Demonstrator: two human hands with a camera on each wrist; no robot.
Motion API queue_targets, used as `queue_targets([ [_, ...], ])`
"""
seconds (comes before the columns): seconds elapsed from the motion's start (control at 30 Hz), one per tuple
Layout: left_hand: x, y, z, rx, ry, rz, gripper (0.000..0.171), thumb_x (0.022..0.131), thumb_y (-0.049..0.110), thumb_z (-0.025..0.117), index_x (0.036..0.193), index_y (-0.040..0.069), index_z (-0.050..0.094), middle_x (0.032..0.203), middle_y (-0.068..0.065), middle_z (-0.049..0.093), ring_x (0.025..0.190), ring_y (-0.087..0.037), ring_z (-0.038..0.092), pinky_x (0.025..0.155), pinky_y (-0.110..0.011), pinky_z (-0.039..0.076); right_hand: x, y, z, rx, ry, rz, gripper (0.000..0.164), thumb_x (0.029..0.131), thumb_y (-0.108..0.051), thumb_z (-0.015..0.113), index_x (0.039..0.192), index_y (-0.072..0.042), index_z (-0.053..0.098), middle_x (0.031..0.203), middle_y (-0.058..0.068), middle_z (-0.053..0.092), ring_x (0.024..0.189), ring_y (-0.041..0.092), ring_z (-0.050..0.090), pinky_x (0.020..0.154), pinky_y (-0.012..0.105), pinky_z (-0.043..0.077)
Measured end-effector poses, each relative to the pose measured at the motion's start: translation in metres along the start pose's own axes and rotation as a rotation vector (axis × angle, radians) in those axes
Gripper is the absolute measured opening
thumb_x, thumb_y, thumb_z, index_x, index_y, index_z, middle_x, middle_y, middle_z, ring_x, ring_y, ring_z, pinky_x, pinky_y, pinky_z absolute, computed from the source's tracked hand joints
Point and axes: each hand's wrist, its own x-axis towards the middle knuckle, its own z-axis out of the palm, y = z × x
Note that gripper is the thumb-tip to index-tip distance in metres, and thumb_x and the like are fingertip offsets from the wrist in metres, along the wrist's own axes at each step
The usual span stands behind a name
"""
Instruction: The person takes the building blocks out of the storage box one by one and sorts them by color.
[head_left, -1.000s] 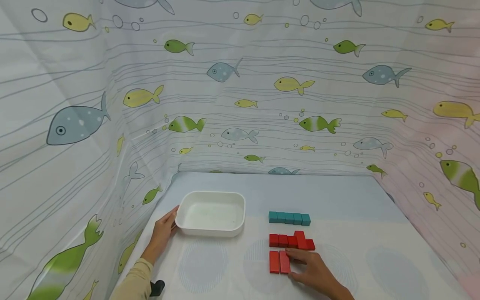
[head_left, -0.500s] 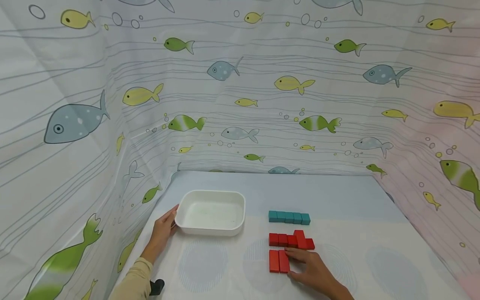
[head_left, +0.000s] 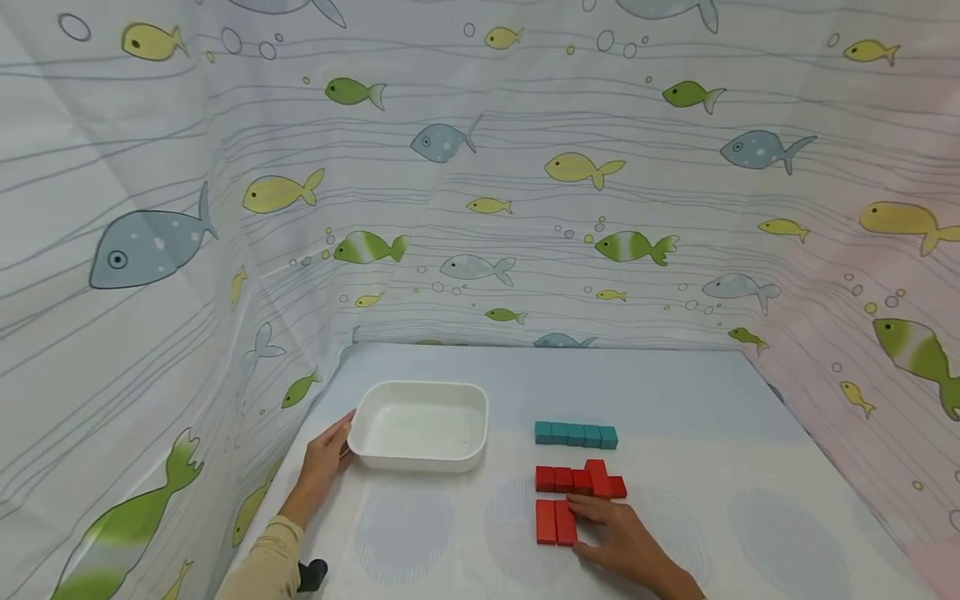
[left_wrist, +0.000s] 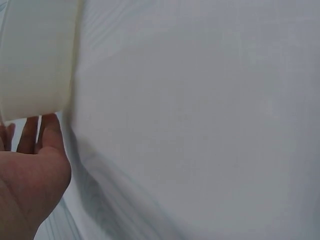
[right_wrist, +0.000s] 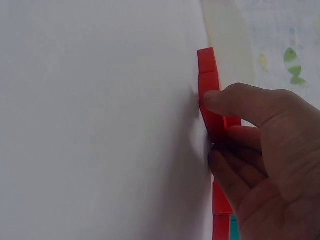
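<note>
My right hand [head_left: 626,542] pinches a red rectangular block [head_left: 566,523] between thumb and fingers, at its near and far ends. It lies against another red block [head_left: 546,522] on its left. Just behind is a row of red blocks [head_left: 545,478], with one longer red block [head_left: 597,478] set crosswise at its right part. In the right wrist view the thumb presses the near end of the held block [right_wrist: 212,110]. My left hand [head_left: 322,458] touches the left end of a white rectangular tub [head_left: 418,464]; in the left wrist view its fingers [left_wrist: 52,132] reach under the tub's edge.
A row of several teal blocks [head_left: 575,434] stands behind the red ones. White cloth [head_left: 675,392] with pale circles covers the table. Fish-patterned curtains [head_left: 450,208] close in the back and both sides. A black object [head_left: 312,574] sits beside the left sleeve.
The held red block has settled flush against the red block to its left, closing a thin gap. The left hand and the tub stay in place.
</note>
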Motion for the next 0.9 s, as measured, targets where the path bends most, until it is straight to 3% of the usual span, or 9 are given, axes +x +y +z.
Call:
queue_targets([
  [0.33,0.005,0.0,0.003,0.001,-0.008,-0.017,0.053,0.105,0.034,0.042,0.152,0.01,0.034,0.156,-0.007,0.032,0.137,-0.024,0.038,0.104,-0.029,0.041,0.001,-0.007,-0.012,0.009,0.002,-0.057,0.068,0.078,-0.043,0.08,0.135,-0.011,0.06,0.13,0.002,0.062,0.116,0.025,0.06,0.078,0.033,0.059],
  [0.47,0.007,0.0,0.004,0.0,-0.006,-0.027,0.051,0.105,0.032,0.042,0.151,0.01,0.035,0.155,-0.008,0.033,0.136,-0.025,0.04,0.102,-0.029,0.043,0.003,-0.015,-0.03,-0.006,0.104,-0.13,0.057,0.08,-0.032,0.081,0.13,-0.01,0.064,0.123,0.001,0.066,0.106,0.021,0.065,0.076,0.033,0.06],
  [0.57,0.008,0.003,0.005,0.014,0.009,-0.015,0.051,0.105,0.031,0.044,0.15,0.009,0.037,0.153,-0.011,0.036,0.134,-0.027,0.042,0.101,-0.03,0.044,0.009,-0.02,-0.048,-0.086,0.218,-0.156,0.057,0.077,-0.027,0.085,0.128,-0.014,0.065,0.122,-0.003,0.066,0.107,0.019,0.063,0.078,0.035,0.06],
  [0.77,0.001,0.006,0.0,0.146,0.039,-0.016,0.049,0.105,0.029,0.046,0.148,0.007,0.041,0.15,-0.016,0.038,0.131,-0.033,0.045,0.099,-0.031,0.047,0.018,-0.024,-0.077,-0.297,0.398,-0.142,0.071,0.072,-0.032,0.087,0.136,-0.017,0.058,0.136,0.004,0.056,0.121,0.025,0.053,0.082,0.045,0.058],
  [0.83,-0.001,0.005,-0.002,0.252,0.062,-0.005,0.049,0.104,0.031,0.046,0.147,0.008,0.043,0.148,-0.016,0.042,0.128,-0.032,0.049,0.097,-0.031,0.049,0.021,-0.023,-0.081,-0.352,0.425,-0.137,0.075,0.074,-0.037,0.085,0.14,-0.016,0.054,0.142,0.007,0.051,0.123,0.027,0.05,0.081,0.049,0.058],
  [0.9,-0.004,0.004,-0.004,0.396,0.087,0.016,0.05,0.104,0.036,0.044,0.147,0.009,0.044,0.146,-0.017,0.044,0.13,-0.035,0.047,0.101,-0.039,0.047,0.023,-0.022,-0.083,-0.393,0.446,-0.134,0.08,0.075,-0.04,0.082,0.144,-0.017,0.049,0.146,0.009,0.046,0.125,0.029,0.046,0.079,0.05,0.058],
])
